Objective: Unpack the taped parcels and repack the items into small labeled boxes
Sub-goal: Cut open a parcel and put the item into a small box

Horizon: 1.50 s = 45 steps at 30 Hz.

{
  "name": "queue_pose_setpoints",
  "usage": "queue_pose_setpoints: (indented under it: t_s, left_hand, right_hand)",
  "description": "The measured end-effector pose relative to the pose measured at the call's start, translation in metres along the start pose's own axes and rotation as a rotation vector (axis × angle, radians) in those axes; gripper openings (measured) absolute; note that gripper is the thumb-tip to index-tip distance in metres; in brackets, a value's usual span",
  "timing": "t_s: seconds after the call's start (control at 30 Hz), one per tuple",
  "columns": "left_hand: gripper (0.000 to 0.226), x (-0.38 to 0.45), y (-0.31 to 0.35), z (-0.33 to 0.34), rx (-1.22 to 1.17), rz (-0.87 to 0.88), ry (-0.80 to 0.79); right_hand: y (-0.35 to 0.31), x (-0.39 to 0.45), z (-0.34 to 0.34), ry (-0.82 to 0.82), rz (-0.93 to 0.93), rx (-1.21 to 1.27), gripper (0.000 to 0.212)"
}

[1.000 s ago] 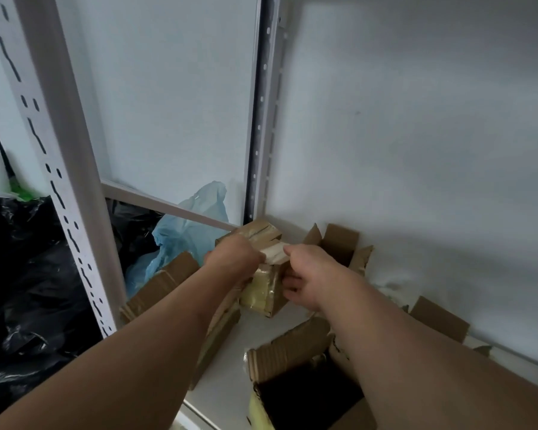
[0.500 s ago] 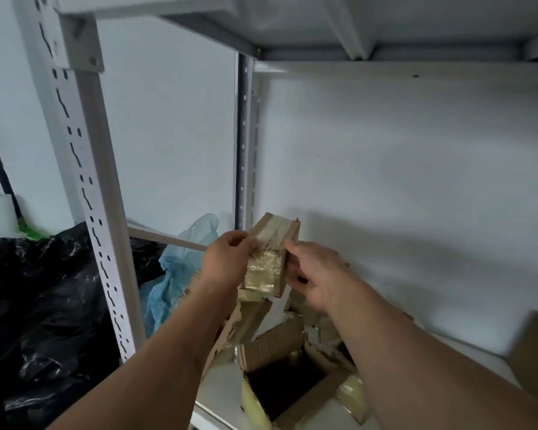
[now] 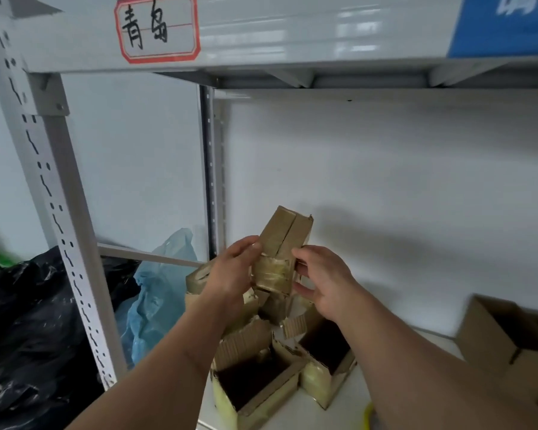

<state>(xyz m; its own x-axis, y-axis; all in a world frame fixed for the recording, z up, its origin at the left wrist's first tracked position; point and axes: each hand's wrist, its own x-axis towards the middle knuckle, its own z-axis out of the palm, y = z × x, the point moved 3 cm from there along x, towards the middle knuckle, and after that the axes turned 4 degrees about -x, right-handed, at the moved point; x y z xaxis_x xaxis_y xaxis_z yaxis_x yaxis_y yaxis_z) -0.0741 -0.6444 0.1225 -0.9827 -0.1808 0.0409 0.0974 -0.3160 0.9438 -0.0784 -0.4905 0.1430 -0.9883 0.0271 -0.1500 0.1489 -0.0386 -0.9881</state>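
Both hands are up over the shelf (image 3: 298, 411) with a small taped cardboard parcel (image 3: 280, 252) held between them, tilted, its closed top flaps pointing up toward the back wall. The left hand (image 3: 233, 271) grips its left side, the right hand (image 3: 320, 280) curls round its right side. Below, opened cardboard boxes (image 3: 255, 380) sit clustered on the shelf, and a blue plastic bag (image 3: 159, 293) slumps beside the black bags (image 3: 35, 330) past the upright post (image 3: 59, 212).

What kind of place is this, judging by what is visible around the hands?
Probably a stockroom or parcel sorting room. White metal shelving carries a handwritten red-bordered label; opened cardboard boxes stand on the shelf; both hands, left hand and right hand, hold a taped parcel. Black bags lie beside.
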Motion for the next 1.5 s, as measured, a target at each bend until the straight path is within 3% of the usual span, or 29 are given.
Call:
queue_pose_setpoints:
  t_s: [0.3,0.5,0.63,0.77,1.0,1.2,1.3,1.5]
  left_hand:
    - [0.031,-0.030,-0.029,0.051,0.018,0.005,-0.082]
    - [0.021,-0.083,-0.055,0.111,0.075,0.068,-0.192]
    - [0.018,-0.127,-0.098,0.149,0.111,0.013,-0.261]
    - [0.018,-0.170,-0.158,0.174,0.146,-0.152,-0.300]
    - [0.015,-0.192,-0.212,0.204,0.196,-0.377,-0.357]
    - [0.014,-0.190,-0.242,0.209,0.384,-0.347,-0.352]
    - [0.043,-0.191,-0.245,0.210,0.611,-0.238,-0.448]
    - [0.104,-0.188,-0.249,0.222,1.007,-0.070,-0.625]
  right_hand:
    - [0.002,-0.020,-0.062,0.108,-0.009,0.002,0.010]
    - [0.014,-0.068,-0.143,0.200,-0.023,0.078,0.010]
    - [0.051,-0.108,-0.203,0.273,0.038,0.095,0.011]
    - [0.100,-0.144,-0.250,0.352,0.133,0.090,0.017]
    - [0.153,-0.166,-0.295,0.420,0.254,0.112,0.013]
    - [0.168,-0.168,-0.300,0.408,0.328,0.128,0.014]
    - [0.174,-0.163,-0.309,0.348,0.411,0.067,0.017]
    - [0.179,-0.162,-0.344,0.173,0.578,-0.056,0.047]
